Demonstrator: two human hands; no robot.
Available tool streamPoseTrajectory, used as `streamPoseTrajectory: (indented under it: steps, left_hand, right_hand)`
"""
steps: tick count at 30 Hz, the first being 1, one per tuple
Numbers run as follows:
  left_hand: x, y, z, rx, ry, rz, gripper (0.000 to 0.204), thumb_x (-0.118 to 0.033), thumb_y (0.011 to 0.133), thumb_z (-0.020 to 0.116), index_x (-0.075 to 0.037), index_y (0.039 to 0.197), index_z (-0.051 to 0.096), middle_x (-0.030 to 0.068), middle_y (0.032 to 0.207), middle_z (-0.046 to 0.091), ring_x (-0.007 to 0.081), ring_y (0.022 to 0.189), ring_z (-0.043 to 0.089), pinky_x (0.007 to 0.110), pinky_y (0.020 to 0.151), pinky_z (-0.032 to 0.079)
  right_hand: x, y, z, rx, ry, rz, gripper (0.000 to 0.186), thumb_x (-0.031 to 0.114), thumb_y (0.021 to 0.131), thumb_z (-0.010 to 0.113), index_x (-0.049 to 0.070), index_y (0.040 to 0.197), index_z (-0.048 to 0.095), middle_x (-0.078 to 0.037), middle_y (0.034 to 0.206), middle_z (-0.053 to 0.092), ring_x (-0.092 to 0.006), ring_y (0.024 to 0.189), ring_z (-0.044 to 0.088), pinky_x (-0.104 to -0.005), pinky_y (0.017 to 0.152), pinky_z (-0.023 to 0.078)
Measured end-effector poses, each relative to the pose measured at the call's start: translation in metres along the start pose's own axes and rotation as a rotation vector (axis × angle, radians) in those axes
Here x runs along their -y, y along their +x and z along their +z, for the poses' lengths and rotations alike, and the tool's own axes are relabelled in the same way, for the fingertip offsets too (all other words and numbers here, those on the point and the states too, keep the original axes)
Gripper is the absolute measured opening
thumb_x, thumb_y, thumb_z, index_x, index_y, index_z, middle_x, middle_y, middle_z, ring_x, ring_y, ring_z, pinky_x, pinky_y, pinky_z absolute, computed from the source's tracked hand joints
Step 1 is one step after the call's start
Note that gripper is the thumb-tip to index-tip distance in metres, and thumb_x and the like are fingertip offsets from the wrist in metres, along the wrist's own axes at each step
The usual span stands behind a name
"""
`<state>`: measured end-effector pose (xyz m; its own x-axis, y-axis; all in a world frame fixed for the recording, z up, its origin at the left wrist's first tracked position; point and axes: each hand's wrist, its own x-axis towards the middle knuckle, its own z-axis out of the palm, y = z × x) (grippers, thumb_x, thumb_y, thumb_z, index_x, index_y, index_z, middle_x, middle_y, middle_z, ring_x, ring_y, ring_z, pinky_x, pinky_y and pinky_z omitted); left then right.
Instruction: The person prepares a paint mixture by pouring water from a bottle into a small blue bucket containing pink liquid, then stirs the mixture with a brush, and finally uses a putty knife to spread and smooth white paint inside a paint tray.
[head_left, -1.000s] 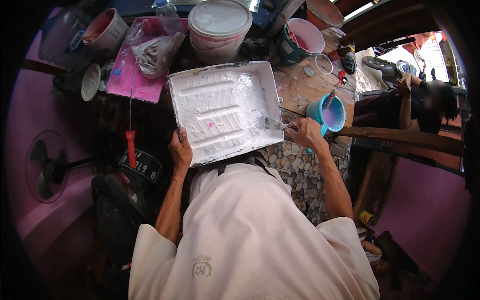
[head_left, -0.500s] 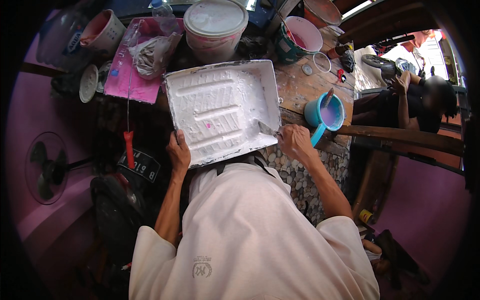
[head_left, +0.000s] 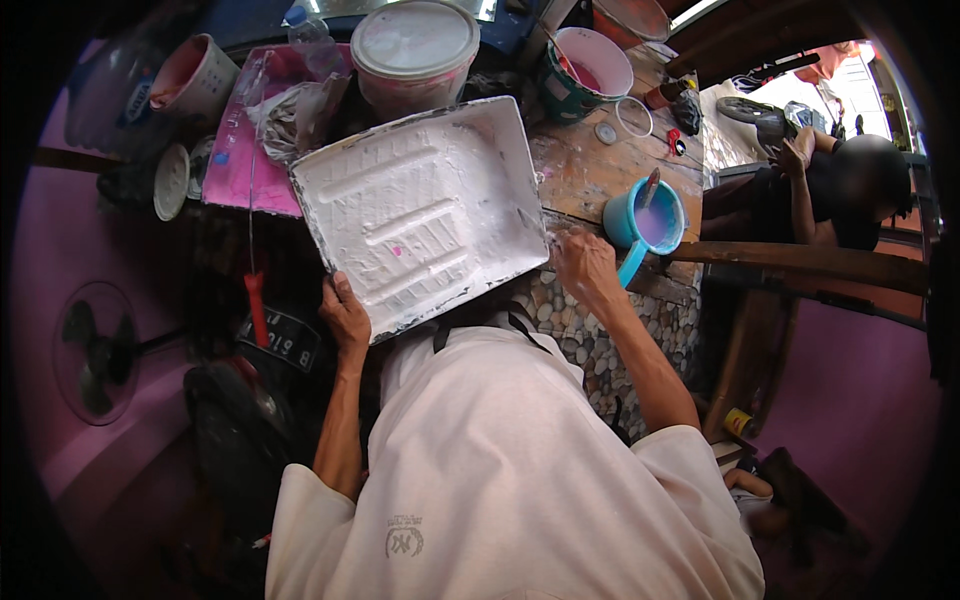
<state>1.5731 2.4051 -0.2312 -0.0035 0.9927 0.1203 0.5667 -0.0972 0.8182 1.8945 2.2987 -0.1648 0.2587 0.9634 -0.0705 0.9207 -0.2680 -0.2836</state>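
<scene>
A paint tray point(head_left: 513, 110) with raised ribs, coated in white paint, is tilted in front of me. One small pink spot marks its ribbed floor. My left hand point(head_left: 346, 310) grips its near left edge, thumb over the rim and fingers beneath. Just off the tray's right side, my right hand point(head_left: 586, 268) is closed; the putty knife it holds is almost entirely hidden by the fingers and tray edge. Close by on the right stands a light blue dipper point(head_left: 622, 220) of pale purple liquid, a brush leaning in it and its handle toward my right hand.
A lidded white bucket point(head_left: 415, 85) stands beyond the tray. A pink tray point(head_left: 235, 185) and a red-handled roller frame point(head_left: 257, 310) lie left. On the wooden table point(head_left: 570, 165) is a green paint bucket point(head_left: 565, 95). Another person point(head_left: 800, 190) sits at right beyond a wooden rail point(head_left: 800, 262).
The tray has shifted left and turned, its right side rising. My right hand has pulled away from the tray's inside, and the knife blade no longer shows against the white floor.
</scene>
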Motion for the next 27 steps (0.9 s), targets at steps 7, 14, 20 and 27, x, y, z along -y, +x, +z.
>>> streamPoseTrajectory:
  steps: [7, 14, 20, 27]
  left_hand:
    - [0.000, 0.000, 0.001, -0.038, 0.086, 0.039, 0.039, -0.032, 0.096, 0.042, 0.005, 0.092, 0.054, 0.0266, 0.072, 0.057, 0.0456, 0.071, 0.056, 0.044, 0.057, 0.042]
    - [-0.002, -0.003, 0.001, 0.001, 0.059, -0.038, 0.042, -0.031, 0.097, 0.040, 0.008, 0.095, 0.055, 0.0296, 0.080, 0.056, 0.0466, 0.079, 0.054, 0.045, 0.066, 0.042]
    - [-0.005, -0.001, 0.000, 0.000, 0.086, -0.017, 0.041, -0.030, 0.097, 0.040, 0.008, 0.094, 0.055, 0.0303, 0.081, 0.056, 0.0471, 0.079, 0.054, 0.046, 0.065, 0.041]
    - [-0.005, 0.000, -0.001, -0.038, 0.118, 0.031, 0.040, -0.032, 0.096, 0.042, 0.006, 0.091, 0.054, 0.0283, 0.072, 0.056, 0.0468, 0.072, 0.055, 0.046, 0.058, 0.042]
  right_hand:
    - [0.014, -0.013, 0.004, -0.029, 0.094, 0.024, 0.010, 0.006, 0.071, 0.052, 0.000, 0.066, 0.058, -0.022, 0.068, 0.058, -0.0385, 0.062, 0.060, -0.0456, 0.057, 0.047]
    - [0.014, -0.015, 0.018, 0.015, 0.042, 0.008, 0.010, 0.006, 0.073, 0.051, 0.000, 0.067, 0.057, -0.023, 0.070, 0.058, -0.0389, 0.063, 0.058, -0.0464, 0.056, 0.046]
    - [0.011, -0.018, 0.021, -0.033, 0.110, -0.037, 0.011, 0.007, 0.074, 0.049, 0.001, 0.069, 0.056, -0.022, 0.069, 0.057, -0.0381, 0.063, 0.057, -0.0469, 0.058, 0.045]
    - [0.021, -0.012, 0.019, -0.091, 0.087, -0.065, 0.010, 0.007, 0.074, 0.049, 0.001, 0.068, 0.055, -0.021, 0.068, 0.055, -0.0387, 0.061, 0.055, -0.0488, 0.057, 0.044]
